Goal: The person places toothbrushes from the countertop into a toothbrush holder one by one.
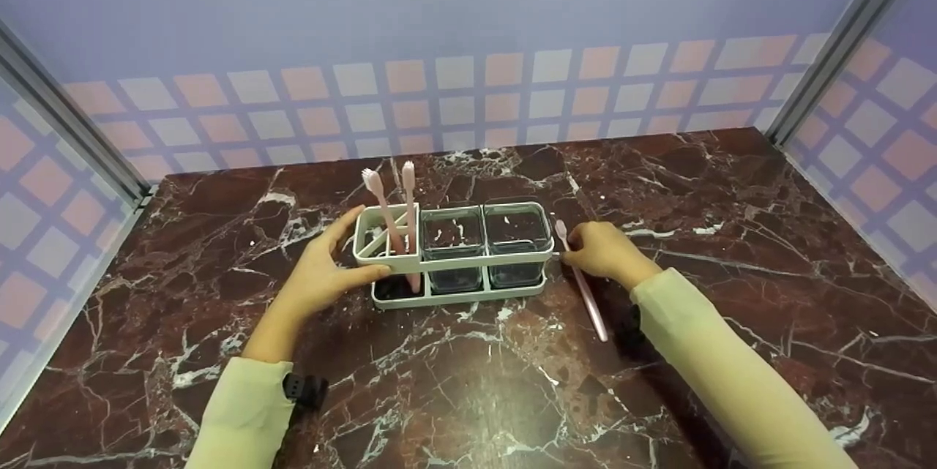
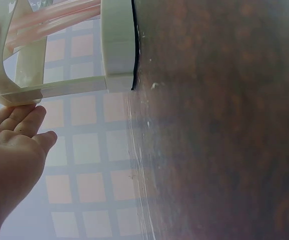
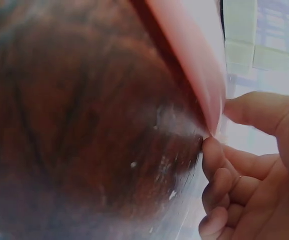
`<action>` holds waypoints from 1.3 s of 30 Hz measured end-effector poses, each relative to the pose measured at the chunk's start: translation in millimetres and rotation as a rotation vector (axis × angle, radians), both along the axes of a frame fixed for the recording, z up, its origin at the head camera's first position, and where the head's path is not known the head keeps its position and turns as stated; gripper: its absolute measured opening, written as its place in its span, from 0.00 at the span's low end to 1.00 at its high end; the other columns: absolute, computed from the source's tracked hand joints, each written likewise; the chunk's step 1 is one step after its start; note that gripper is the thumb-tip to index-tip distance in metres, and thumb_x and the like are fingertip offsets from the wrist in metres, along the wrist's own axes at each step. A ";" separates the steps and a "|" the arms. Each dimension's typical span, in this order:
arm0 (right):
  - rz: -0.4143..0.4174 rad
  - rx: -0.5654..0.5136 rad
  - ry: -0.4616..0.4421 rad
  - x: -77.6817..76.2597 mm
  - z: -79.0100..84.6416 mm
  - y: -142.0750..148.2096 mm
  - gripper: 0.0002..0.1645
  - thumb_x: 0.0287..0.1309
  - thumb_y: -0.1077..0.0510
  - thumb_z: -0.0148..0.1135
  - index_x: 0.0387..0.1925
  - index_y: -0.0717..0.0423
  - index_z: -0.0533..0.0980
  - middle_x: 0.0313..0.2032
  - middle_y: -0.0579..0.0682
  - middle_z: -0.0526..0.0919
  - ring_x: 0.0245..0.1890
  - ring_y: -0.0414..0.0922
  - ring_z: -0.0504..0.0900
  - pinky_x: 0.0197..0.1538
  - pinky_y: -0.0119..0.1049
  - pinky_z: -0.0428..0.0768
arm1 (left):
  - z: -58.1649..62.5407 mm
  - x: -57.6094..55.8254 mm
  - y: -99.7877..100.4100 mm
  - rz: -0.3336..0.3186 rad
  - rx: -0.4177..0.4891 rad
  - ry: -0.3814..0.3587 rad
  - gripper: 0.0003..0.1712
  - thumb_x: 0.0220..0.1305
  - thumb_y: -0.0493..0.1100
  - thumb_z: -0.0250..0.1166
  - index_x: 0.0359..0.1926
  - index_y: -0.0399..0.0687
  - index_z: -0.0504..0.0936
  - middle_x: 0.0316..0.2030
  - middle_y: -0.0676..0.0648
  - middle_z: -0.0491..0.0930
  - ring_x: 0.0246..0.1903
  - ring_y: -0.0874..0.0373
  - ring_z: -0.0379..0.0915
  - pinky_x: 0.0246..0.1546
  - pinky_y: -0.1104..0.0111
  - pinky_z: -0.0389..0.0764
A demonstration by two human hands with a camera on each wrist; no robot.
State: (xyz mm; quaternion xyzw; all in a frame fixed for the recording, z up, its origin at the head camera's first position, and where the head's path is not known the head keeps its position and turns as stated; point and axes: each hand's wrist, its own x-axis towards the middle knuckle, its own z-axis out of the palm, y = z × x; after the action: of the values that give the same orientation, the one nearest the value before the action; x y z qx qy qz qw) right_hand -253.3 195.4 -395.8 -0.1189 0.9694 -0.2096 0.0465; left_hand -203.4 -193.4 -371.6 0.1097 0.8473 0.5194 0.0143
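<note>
A pale toothbrush holder (image 1: 468,262) stands on the marble-patterned table. Its left section holds two pink toothbrushes (image 1: 409,194), heads up; the other two sections hold clear cups (image 1: 517,275). My left hand (image 1: 311,282) grips the holder's left end, thumb on the front rim and fingers round the side. In the left wrist view, fingertips (image 2: 32,120) touch the holder's side (image 2: 119,40). To the right of the holder, my right hand (image 1: 604,253) pinches a third pink toothbrush (image 1: 591,308) between thumb and fingers, close over the table. The right wrist view shows this toothbrush (image 3: 194,55) large and near.
The dark red marbled table (image 1: 454,381) meets a purple back wall (image 1: 366,15) with pink and white checks. Side panels with grey metal posts (image 1: 827,52) bound it left and right.
</note>
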 end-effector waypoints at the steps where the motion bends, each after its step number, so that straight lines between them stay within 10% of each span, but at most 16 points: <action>1: 0.002 0.006 -0.006 0.0 0.3 -0.6 0.17 0.51 0.55 0.64 0.36 0.67 0.80 0.34 0.61 0.84 0.35 0.56 0.80 0.46 0.52 0.78 | 0.0 0.1 -0.2 0.001 -0.005 0.001 0.55 0.49 0.44 0.76 0.74 0.44 0.55 0.70 0.38 0.60 0.71 0.45 0.51 0.71 0.48 0.49; 25: -0.030 -0.043 -0.011 -1.3 5.0 7.9 0.11 0.47 0.59 0.61 0.29 0.66 0.78 0.27 0.58 0.81 0.27 0.51 0.76 0.35 0.45 0.78 | 0.1 0.3 1.9 0.007 -0.003 -0.011 0.55 0.49 0.44 0.77 0.74 0.45 0.55 0.70 0.39 0.60 0.72 0.45 0.49 0.71 0.47 0.48; 31: -0.064 -0.139 -0.059 -5.3 31.3 10.3 0.24 0.54 0.60 0.58 0.50 0.74 0.75 0.44 0.68 0.81 0.42 0.60 0.81 0.49 0.52 0.80 | 0.2 -0.2 1.7 0.008 -0.008 0.001 0.55 0.49 0.44 0.77 0.74 0.44 0.56 0.70 0.38 0.59 0.71 0.45 0.49 0.71 0.48 0.49; 39: -0.136 -0.315 -0.026 -10.8 89.1 -1.6 0.23 0.59 0.62 0.55 0.55 0.69 0.72 0.42 0.62 0.82 0.32 0.48 0.80 0.36 0.35 0.84 | 0.0 -0.6 0.1 0.002 -0.016 0.001 0.54 0.50 0.44 0.76 0.74 0.44 0.55 0.71 0.38 0.58 0.71 0.43 0.49 0.70 0.46 0.51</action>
State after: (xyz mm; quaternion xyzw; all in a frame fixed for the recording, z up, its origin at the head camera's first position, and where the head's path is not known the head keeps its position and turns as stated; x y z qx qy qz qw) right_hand -264.1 193.8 -306.7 -0.0562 0.9296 -0.3633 0.0254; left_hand -203.9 -193.3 -371.6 0.1090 0.8517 0.5124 0.0140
